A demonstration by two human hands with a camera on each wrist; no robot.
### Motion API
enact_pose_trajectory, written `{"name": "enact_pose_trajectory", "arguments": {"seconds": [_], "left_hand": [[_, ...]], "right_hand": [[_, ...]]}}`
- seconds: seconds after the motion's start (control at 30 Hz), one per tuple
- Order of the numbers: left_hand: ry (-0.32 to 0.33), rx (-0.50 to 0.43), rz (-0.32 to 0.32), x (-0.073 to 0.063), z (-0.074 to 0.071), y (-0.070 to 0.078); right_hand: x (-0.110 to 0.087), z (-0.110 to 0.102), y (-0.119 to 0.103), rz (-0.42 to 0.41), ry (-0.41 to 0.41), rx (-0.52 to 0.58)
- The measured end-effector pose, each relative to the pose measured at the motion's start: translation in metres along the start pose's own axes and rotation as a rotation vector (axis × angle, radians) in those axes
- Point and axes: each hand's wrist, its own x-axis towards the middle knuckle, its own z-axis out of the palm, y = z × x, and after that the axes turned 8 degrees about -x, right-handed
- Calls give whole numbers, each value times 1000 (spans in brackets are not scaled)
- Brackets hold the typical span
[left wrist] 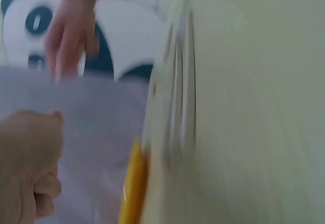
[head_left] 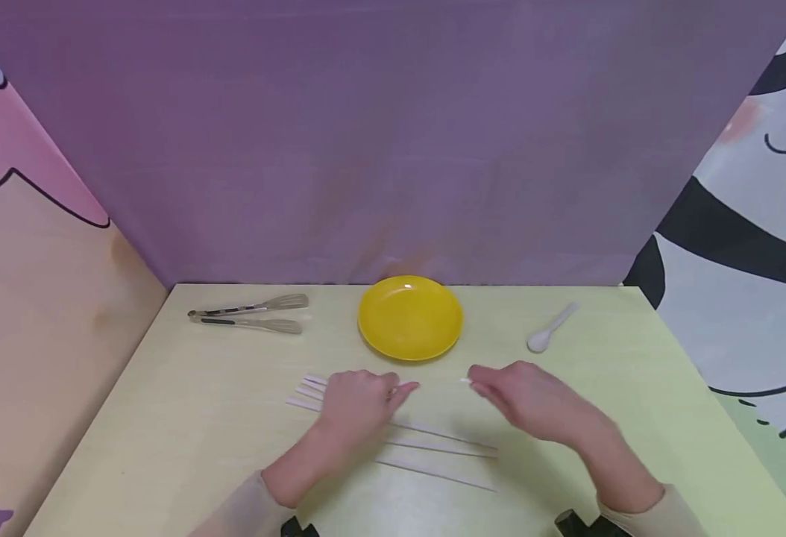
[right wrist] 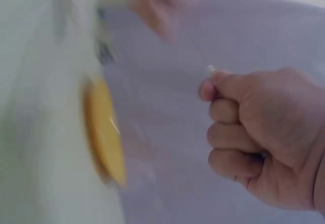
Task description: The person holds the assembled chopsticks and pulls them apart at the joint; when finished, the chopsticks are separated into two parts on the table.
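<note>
In the middle of the head view my left hand [head_left: 361,403] is above several thin white chopsticks [head_left: 441,449], hiding their middles. Its thumb and forefinger meet around a small pale piece, mostly hidden. To the right and apart from it, my right hand [head_left: 530,399] pinches a small white piece [right wrist: 212,68] that pokes out past thumb and forefinger. The other right fingers are curled in the right wrist view. How far the piece runs inside the fist I cannot tell. The left wrist view has my left hand [left wrist: 30,165] with curled fingers, facing my right hand [left wrist: 71,41].
Behind the hands a yellow plate [head_left: 410,318] stands near the table's back edge. Metal tongs [head_left: 248,314] lie open at back left. A white spoon [head_left: 549,332] lies at back right. A purple backdrop [head_left: 393,149] rises behind the table [head_left: 165,418].
</note>
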Motion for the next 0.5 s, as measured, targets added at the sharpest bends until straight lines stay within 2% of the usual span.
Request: {"name": "enact_pose_trajectory", "arguments": {"seconds": [0.07,0.1,0.13,0.2,0.33,0.5], "left_hand": [[-28,-36,-87,-14,-1,-22],[-35,-63,-108,-23,-2,-34],[-42,-92,-113,-32,-2,-44],[-98,-158,-102,-48,-2,-59],[-191,-265,-71,-68,-3,-73],[-273,-344,-113,-74,-16,-81]], "right_hand": [[-15,-11,13,81,46,-46],[-24,-15,21,112,64,-50],[-33,-19,28,139,68,-50],[-48,-23,40,177,55,-51],[-70,-16,55,202,54,-42],[-84,-1,67,146,90,-36]]}}
